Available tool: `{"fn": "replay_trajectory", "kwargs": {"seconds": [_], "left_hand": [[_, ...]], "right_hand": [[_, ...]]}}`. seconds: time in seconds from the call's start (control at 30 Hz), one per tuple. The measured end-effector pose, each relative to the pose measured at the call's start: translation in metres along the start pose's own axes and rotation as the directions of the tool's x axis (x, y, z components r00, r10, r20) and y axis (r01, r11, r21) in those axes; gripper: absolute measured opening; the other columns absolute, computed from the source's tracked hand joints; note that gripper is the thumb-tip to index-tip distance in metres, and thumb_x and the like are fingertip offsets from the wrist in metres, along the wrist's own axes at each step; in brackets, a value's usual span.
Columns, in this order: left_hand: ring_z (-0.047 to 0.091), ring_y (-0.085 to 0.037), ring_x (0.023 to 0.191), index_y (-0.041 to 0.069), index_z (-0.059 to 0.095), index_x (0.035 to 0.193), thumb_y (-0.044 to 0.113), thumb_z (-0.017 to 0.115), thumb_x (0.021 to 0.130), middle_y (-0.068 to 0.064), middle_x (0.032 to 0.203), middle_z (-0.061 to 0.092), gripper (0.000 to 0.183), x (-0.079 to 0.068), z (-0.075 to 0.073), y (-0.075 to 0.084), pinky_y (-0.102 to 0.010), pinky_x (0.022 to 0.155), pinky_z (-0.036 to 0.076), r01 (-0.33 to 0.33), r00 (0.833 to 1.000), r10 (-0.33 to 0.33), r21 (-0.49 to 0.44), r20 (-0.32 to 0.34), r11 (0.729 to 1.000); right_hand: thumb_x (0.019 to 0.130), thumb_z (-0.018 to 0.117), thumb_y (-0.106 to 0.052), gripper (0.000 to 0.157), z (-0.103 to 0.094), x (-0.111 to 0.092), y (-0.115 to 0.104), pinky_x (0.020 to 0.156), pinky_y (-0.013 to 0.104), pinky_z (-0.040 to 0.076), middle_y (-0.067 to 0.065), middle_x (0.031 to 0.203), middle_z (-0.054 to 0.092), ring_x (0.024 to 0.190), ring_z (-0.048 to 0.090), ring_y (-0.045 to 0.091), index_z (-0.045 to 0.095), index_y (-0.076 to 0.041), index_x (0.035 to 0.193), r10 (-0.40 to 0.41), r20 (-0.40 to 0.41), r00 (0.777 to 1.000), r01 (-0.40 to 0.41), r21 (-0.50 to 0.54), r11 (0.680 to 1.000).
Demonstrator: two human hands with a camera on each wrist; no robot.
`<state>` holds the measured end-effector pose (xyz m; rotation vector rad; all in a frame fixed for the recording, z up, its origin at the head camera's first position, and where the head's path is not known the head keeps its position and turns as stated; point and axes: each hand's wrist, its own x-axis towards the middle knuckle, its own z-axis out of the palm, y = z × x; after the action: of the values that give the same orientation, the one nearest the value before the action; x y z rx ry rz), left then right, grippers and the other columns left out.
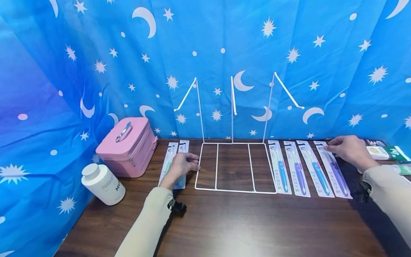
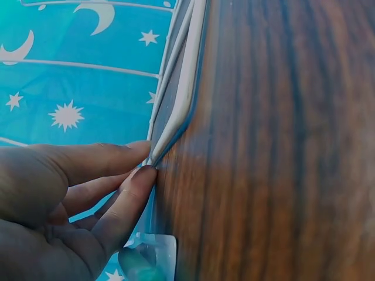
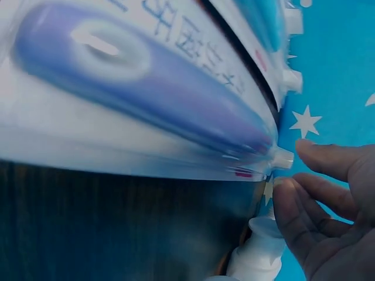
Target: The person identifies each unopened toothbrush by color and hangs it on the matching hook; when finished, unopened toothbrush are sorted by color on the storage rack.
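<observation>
A white wire rack [image 1: 236, 191] lies with its base on the brown table, its hooked uprights rising at the back. My left hand [image 1: 181, 166] pinches the left side wire of this base between thumb and fingers, seen closely where the left wrist view shows the rack [image 2: 188, 70]. Over at the right, my right hand [image 1: 350, 151] is by the upper end of a packaged purple toothbrush [image 1: 337, 175]. In the right wrist view the thumb and fingers [image 3: 290, 211] stand apart beside the package's end, with nothing between them.
Several packaged toothbrushes [image 1: 298, 175] line up right of the rack. Two green ones [image 1: 167, 162] lie partly behind my left forearm. A pink case [image 1: 126, 146] and a white bottle [image 1: 104, 184] stand left; tubes [image 1: 386, 152] lie far right. A blue curtain [image 1: 205, 35] hangs behind.
</observation>
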<state>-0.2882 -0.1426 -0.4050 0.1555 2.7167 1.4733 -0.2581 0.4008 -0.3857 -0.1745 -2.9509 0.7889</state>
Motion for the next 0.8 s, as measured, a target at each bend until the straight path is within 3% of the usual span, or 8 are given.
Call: {"fn": "replay_trajectory", "kwargs": {"seconds": [0.33, 0.57, 0.7, 0.8], "left_hand": [[0.061, -0.010, 0.069, 0.003, 0.075, 0.097, -0.002, 0.082, 0.069, -0.001, 0.077, 0.070, 0.029, 0.001, 0.000, 0.001, -0.023, 0.064, 0.048, -0.013, 1.000, 0.014, 0.088, -0.016, 0.996], [0.060, -0.008, 0.070, 0.004, 0.076, 0.095, 0.001, 0.082, 0.070, 0.001, 0.076, 0.070, 0.026, 0.002, 0.000, 0.000, -0.025, 0.068, 0.047, -0.047, 0.998, 0.051, 0.147, -0.026, 0.988], [0.059, -0.009, 0.070, 0.005, 0.076, 0.097, 0.002, 0.082, 0.071, 0.001, 0.077, 0.069, 0.027, 0.000, -0.001, 0.000, -0.024, 0.066, 0.046, -0.039, 0.999, 0.041, 0.151, -0.012, 0.988], [0.059, -0.010, 0.070, 0.005, 0.076, 0.098, 0.003, 0.082, 0.072, 0.000, 0.077, 0.069, 0.027, -0.001, -0.001, 0.001, -0.024, 0.065, 0.046, -0.032, 0.999, 0.033, 0.150, -0.006, 0.988]], "right_hand": [[0.089, 0.068, -0.019, 0.043, 0.007, 0.001, -0.007, 0.068, 0.053, 0.036, 0.030, 0.086, 0.063, 0.080, 0.051, 0.044, 0.061, 0.021, 0.103, -0.011, -0.045, 0.999, 0.008, -0.068, 0.998], [0.088, 0.067, -0.018, 0.041, 0.003, 0.001, -0.011, 0.059, 0.042, 0.037, 0.019, 0.072, 0.065, 0.068, 0.056, 0.034, 0.063, 0.020, 0.099, 0.008, -0.036, 0.999, -0.010, -0.072, 0.997], [0.089, 0.066, -0.022, 0.042, -0.002, -0.004, -0.015, 0.056, 0.039, 0.038, 0.019, 0.073, 0.065, 0.068, 0.056, 0.033, 0.063, 0.019, 0.099, 0.018, -0.051, 0.999, -0.021, -0.059, 0.998], [0.090, 0.064, -0.027, 0.046, -0.009, -0.011, -0.020, 0.055, 0.038, 0.038, 0.026, 0.084, 0.064, 0.073, 0.054, 0.034, 0.062, 0.017, 0.104, 0.032, -0.066, 0.997, -0.034, -0.034, 0.999]]}}
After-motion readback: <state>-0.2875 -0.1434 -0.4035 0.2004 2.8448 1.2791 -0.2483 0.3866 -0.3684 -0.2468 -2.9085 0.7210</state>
